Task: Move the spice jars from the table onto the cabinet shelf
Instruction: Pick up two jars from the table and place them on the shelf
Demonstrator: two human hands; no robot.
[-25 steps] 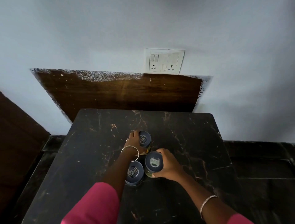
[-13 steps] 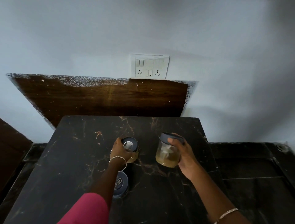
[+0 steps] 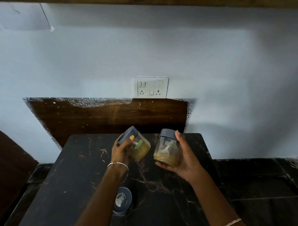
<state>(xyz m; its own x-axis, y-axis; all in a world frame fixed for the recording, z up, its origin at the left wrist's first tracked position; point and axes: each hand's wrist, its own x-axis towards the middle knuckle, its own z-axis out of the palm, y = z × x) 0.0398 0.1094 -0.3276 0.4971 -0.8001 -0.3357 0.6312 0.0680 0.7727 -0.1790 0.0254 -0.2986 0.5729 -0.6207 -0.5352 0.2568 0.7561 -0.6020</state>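
Black marble-patterned table [image 3: 90,180] is standing against a pale wall [image 3: 209,64], with a dark wood panel [image 3: 96,116] behind it and a white switch plate [image 3: 150,87] above that. Two spice jars are being held clear of the tabletop. The left hand [image 3: 121,151] is gripping the left jar [image 3: 139,147] by its grey lid and upper body; this jar is tilting, lid leaning toward the left, with yellowish powder inside and a green label showing. The right hand [image 3: 185,161] is cupping the right jar [image 3: 167,152] from the side and below, thumb pressing at the lid edge; this jar is sitting close to upright, holding a tan powder and what looks like a small scoop. The two jars are near each other but apart. A third jar [image 3: 121,200] is standing on the table near the front edge, just beside the left forearm, untouched. Judged step: the carry, with two jars lifted and the shelf not yet reached. A dark wooden edge [image 3: 145,2] is running along the top of the view; whether that is the cabinet cannot be told. The next move is calling for raising both jars, levelling the tilted one before setting down, then coming back for the third.
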